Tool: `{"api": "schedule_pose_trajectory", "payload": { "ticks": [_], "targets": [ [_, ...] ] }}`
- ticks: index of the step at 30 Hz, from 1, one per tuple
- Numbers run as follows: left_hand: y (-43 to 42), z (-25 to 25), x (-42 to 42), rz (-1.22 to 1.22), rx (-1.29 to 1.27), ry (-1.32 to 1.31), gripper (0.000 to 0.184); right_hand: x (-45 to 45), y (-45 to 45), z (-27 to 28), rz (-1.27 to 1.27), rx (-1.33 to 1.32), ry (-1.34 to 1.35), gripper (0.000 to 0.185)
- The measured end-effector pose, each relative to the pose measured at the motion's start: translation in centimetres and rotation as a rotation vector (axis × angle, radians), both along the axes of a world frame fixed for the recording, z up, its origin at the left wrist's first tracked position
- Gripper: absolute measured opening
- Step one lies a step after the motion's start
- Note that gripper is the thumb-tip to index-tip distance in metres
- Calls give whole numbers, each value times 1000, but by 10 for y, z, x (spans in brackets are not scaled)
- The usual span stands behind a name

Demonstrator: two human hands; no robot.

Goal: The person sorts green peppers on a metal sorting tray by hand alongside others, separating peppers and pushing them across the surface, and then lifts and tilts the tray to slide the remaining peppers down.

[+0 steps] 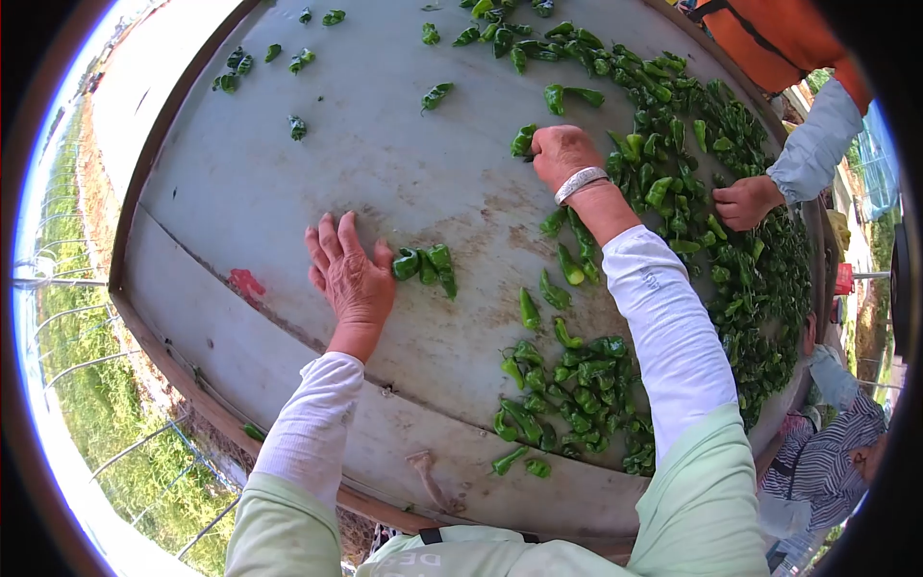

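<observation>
Both arms [312,423] [663,313] extend forward; the left hand [354,277] is palm-down, fingers [329,237] spread, while the right hand [567,157], farther out, is curled inward, its fingertips hidden from view.

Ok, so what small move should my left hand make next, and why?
Probably curl your left hand around the small cluster of peppers beside its thumb. Its fingers lie spread on the tabletop right next to them, while your right hand is at another pepper.
</observation>
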State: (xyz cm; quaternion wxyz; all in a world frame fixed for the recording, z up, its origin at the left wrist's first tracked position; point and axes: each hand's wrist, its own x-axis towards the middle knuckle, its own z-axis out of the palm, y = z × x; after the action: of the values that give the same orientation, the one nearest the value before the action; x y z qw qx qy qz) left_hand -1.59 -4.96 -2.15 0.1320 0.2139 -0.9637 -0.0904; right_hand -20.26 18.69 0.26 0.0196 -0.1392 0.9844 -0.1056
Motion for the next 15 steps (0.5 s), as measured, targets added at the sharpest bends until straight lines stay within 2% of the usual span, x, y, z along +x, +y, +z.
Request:
{"api": "schedule_pose_trajectory", "payload": {
  "ticks": [2, 4, 5, 7, 8, 9, 10, 11, 12, 13, 15],
  "targets": [
    [2, 0, -1, -6, 5, 2, 55, 2, -4, 4, -47, 70, -36, 19],
    [2, 1, -1, 14, 10, -6, 55, 8, -7, 14, -118, 36, -141, 19],
    [2, 1, -1, -2, 18, 5, 55, 6, -5, 1, -139, -23, -108, 17],
    [0, 1, 0, -5, 40, -28, 56, 29, -16, 17, -150, -257, -145, 14],
    [-1, 1, -1, -12, 49, -17, 56, 43, -30, 15, -192, -475, -108, 11],
    [-1, 2, -1, -7, 52, -17, 56, 61, -57, 20, -225, -755, -197, 12],
    [1, 2, 0, -5, 53, -21, 57, 86, -95, 31, -155, -965, -164, 12],
    [3, 4, 0, -17, 58, -17, 57, 117, -144, 53, -145, -1099, -262, 11],
    [3, 6, 1, -8, 62, -22, 57, 160, -195, 80, -30, -1158, -356, 15],
    [2, 8, 2, 2, 64, -29, 58, 205, -248, 95, 326, -1462, -526, 16],
    [0, 4, 2, 4, 68, -23, 57, 313, -321, 141, 857, -1591, -527, 28]
  ]
}}
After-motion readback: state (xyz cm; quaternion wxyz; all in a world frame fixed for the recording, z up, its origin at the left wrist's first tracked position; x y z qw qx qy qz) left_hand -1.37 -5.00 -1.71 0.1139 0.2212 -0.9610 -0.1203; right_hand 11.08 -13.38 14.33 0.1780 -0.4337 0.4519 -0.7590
